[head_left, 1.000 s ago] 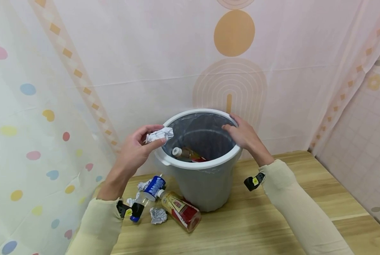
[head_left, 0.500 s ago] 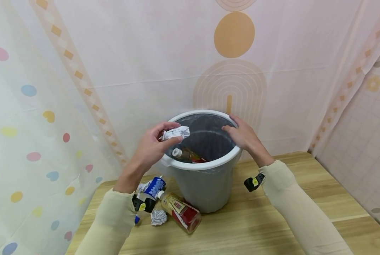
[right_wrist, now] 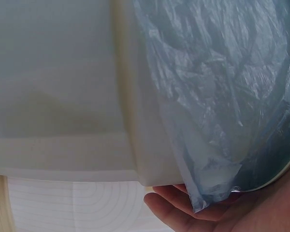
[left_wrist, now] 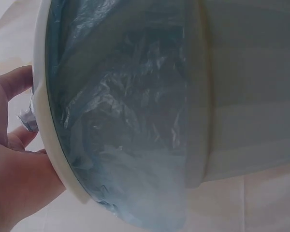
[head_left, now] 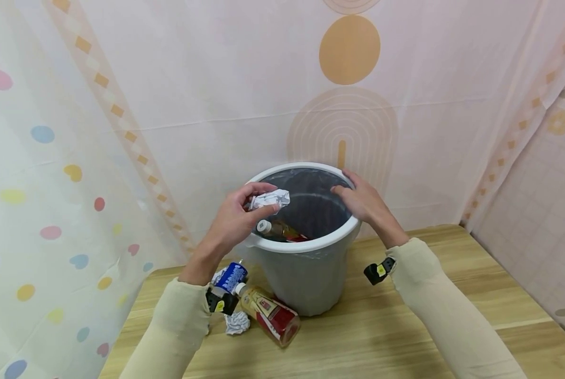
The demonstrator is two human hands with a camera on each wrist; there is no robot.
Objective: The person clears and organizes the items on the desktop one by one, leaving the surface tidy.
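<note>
A white bin (head_left: 306, 281) lined with a grey-blue plastic bag (left_wrist: 125, 121) stands on the wooden table (head_left: 382, 337). My left hand (head_left: 244, 213) pinches a crumpled paper ball (head_left: 271, 199) over the bin's left side, above a bottle (head_left: 277, 230) lying inside. My right hand (head_left: 363, 202) grips the bin's right rim, its fingers (right_wrist: 183, 210) on the bag's edge. In the left wrist view the paper ball (left_wrist: 28, 116) peeks out behind the rim.
Left of the bin on the table lie a red-labelled bottle (head_left: 269, 315), a blue-labelled bottle (head_left: 231, 278) and a crumpled paper ball (head_left: 237, 322). Patterned curtains hang behind and to the left. A tiled wall is at the right.
My left hand has carried the paper ball rightward from outside the bin's left rim to over its opening. The right hand has stayed on the rim.
</note>
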